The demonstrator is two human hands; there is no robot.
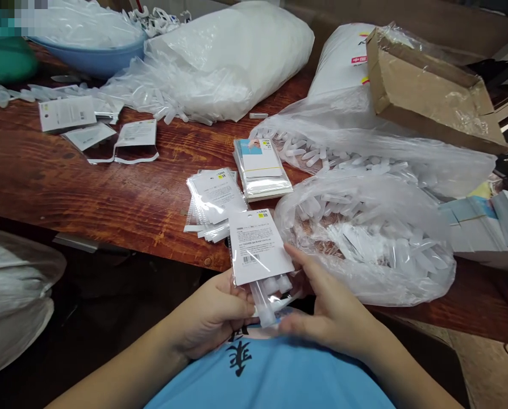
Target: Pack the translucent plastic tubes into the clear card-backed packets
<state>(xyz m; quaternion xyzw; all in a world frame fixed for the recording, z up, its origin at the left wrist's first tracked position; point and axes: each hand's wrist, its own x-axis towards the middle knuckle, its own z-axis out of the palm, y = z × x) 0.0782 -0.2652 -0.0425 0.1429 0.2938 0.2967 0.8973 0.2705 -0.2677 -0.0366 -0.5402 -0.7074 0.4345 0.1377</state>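
Both hands hold one small clear packet (pixel 260 255) with a white printed card inside, upright and close to the person's chest, just off the near edge of the wooden worktop (pixel 87 187). The left hand (pixel 213 315) has a closed grip on the packet's lower left edge. The right hand (pixel 328 318) pinches the lower right side, its fingers closed around small clear plastic tubes (pixel 269 298) at the packet's open bottom.

Places below are given from the held packet. Just behind it, on the worktop, lies a loose pile of similar flat packets (pixel 213 201). Behind that pile is a neat stack of packets (pixel 262 169) with a blue corner on top. Directly to the right sits an open clear plastic bag (pixel 373 238) full of small plastic parts. Further behind and right is a second clear bag, then a cardboard box (pixel 428 85). Far behind and left are scattered cards (pixel 94 133) and a blue basin (pixel 94 57).
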